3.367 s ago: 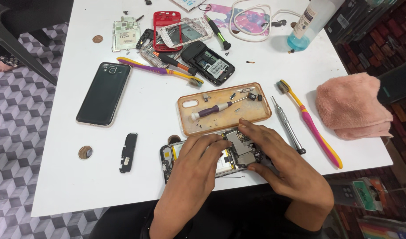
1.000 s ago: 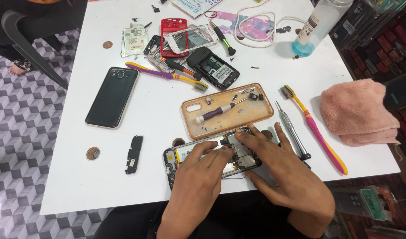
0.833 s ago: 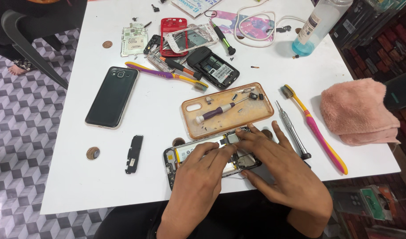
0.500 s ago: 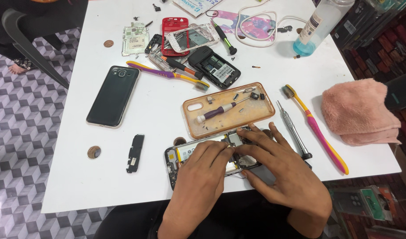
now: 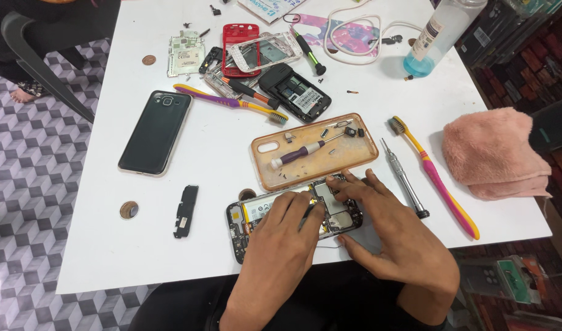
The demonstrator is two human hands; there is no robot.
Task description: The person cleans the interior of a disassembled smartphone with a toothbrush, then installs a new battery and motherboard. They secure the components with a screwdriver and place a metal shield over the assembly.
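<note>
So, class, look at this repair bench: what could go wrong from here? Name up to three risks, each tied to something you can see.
1. Both hands, left and right, press on the opened phone near the table edge; a slip might push it off.
2. Loose screws in the orange case could scatter if knocked.
3. The bottle of blue liquid might tip onto nearby parts.

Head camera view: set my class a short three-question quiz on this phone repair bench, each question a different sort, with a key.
1. True or false: both hands rest on the opened phone.
2. What lies inside the orange phone case? A toothbrush; B purple-handled screwdriver; C coin.
3. Fill in: the pink cloth lies at the table's ___ edge.

Key: 1 true: left hand and right hand both touch it. 2 B. 3 right.
</note>
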